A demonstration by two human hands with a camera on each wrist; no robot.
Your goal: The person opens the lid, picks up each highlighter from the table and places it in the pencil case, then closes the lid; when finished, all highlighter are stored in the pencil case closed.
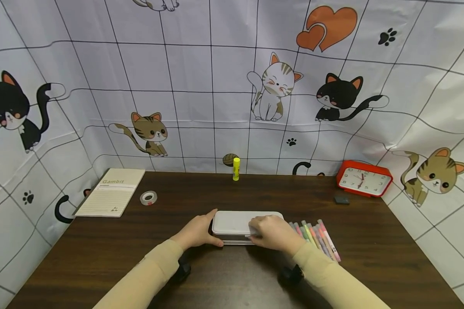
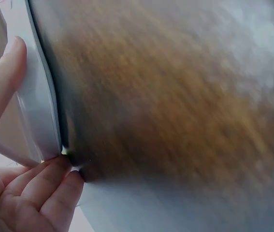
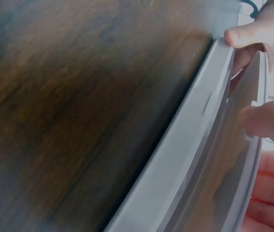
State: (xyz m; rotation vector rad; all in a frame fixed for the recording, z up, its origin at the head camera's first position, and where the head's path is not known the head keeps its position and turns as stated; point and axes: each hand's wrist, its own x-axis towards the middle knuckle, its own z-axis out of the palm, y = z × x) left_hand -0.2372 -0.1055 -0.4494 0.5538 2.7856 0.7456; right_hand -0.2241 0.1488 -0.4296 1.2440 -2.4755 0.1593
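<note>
A white pencil case [image 1: 236, 222] lies lengthwise on the dark table, with a see-through grey band between its lid and its base. My left hand [image 1: 197, 231] grips its left end, the thumb at the front corner and the fingers round the back. At the front, right of the middle, my right hand [image 1: 272, 231] pinches the lid edge, its thumb [image 3: 267, 123] on the small catch. In the right wrist view the base rim [image 3: 175, 150] runs beside the lid. Whether the lid is lifted, I cannot tell. Several coloured markers [image 1: 322, 240] lie beside the right forearm.
A notebook [image 1: 110, 193] and a roll of tape [image 1: 148, 198] lie at the back left. A yellow glue stick [image 1: 236, 169] stands upright at the back edge. At the back right are a red clock [image 1: 364, 178] and a small dark block [image 1: 341, 200].
</note>
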